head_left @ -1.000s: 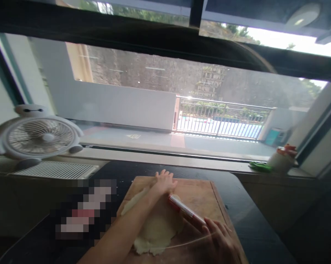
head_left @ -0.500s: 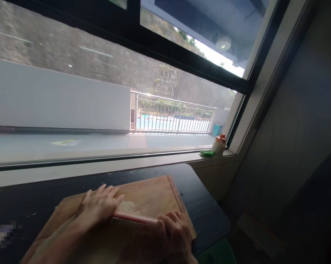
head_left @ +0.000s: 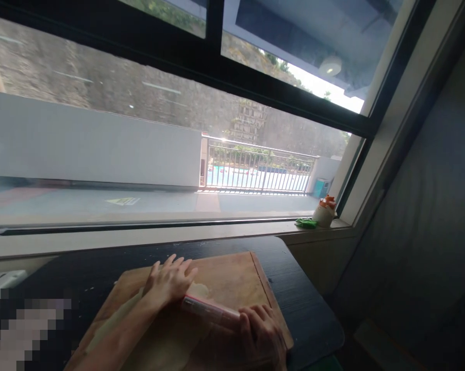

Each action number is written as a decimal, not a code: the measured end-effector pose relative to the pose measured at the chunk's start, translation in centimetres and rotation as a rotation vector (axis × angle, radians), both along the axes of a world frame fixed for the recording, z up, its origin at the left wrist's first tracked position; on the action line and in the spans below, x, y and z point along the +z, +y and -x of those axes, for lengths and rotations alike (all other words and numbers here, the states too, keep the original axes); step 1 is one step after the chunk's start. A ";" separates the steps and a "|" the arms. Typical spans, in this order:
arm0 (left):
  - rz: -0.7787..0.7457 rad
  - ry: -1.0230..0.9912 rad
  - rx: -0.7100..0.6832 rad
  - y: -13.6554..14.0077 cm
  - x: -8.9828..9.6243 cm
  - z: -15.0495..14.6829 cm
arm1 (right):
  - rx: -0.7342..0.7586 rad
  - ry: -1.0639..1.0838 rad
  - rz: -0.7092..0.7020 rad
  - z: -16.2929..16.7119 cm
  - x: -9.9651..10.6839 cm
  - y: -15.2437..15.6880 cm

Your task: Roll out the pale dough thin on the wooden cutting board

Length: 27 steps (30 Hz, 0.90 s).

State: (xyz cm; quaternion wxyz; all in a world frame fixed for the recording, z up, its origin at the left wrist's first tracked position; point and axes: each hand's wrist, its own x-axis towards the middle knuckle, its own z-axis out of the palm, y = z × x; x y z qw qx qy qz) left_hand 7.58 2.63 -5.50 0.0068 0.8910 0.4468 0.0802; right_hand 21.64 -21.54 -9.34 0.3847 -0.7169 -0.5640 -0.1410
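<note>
My left hand [head_left: 170, 280] lies flat, fingers spread, over the far part of the wooden board [head_left: 232, 273]. Its thumb side is at the left end of a pale pinkish cylinder with a red edge [head_left: 211, 307], which looks like a rolling pin. Whether the palm rests on that end I cannot tell. Around the cylinder's right end, near the board's right edge, my right hand [head_left: 262, 330] is closed. A thin pale sheet of dough [head_left: 178, 346] is spread over the board, partly hidden by my left forearm. A bit of it [head_left: 200, 289] shows beyond the cylinder.
Under the board is a dark table [head_left: 310, 309] with a rounded right corner. A wide window with a sill [head_left: 236, 233] runs behind it. On the sill stand a white pot [head_left: 324, 214] and a green item [head_left: 306, 223]. A blurred patch covers the lower left.
The view has shifted, so the board, hands and window sit further right and slightly lower. Both hands keep nearly the same hold and place on the board.
</note>
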 end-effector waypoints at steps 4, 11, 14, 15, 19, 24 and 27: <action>-0.068 0.045 -0.068 -1.5 -0.4 3.0 | 0.015 0.012 0.004 0.1 0.3 -0.2; 0.046 0.096 -0.015 0.6 -0.5 0.1 | 0.007 -0.009 -0.047 -0.4 -0.7 0.3; 0.125 0.044 0.037 2.5 -0.7 -2.6 | 0.003 -0.066 -0.072 -1.0 -1.9 0.9; 0.143 0.033 0.035 3.0 -0.8 -3.4 | -0.002 -0.080 -0.080 -1.2 -2.3 1.1; 0.179 0.034 0.002 4.2 -1.3 -4.9 | -0.020 -0.102 -0.128 -1.6 -3.2 1.6; 0.132 0.048 -0.040 3.0 -0.7 -3.4 | -0.008 -0.031 -0.026 -0.7 -1.7 0.8; 0.039 0.037 -0.068 1.3 -0.3 -1.2 | -0.001 0.026 0.023 0.1 -0.2 0.1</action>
